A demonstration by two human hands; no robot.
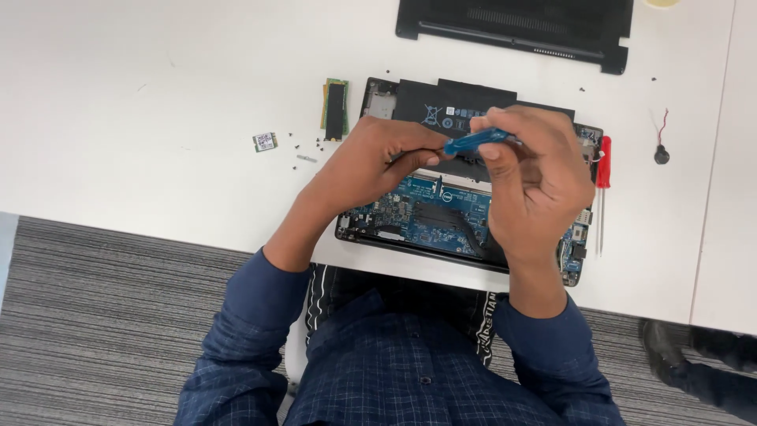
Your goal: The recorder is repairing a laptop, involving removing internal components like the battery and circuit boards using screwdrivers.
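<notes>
Right hand (536, 177) pinching slim blue plastic tool (475, 141) over opened laptop (441, 213)

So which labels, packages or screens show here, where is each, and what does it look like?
Battery label: on the black battery in the opened laptop, above the hands; a row of small white and blue symbols.
Card sticker: on the small loose card left of the laptop; whitish rectangle.
No packages or screens.

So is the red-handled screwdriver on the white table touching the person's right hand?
Apart. The head view shows the red-handled screwdriver lying on the white table beside the opened laptop, with a sliver of table between it and the right hand.
</notes>
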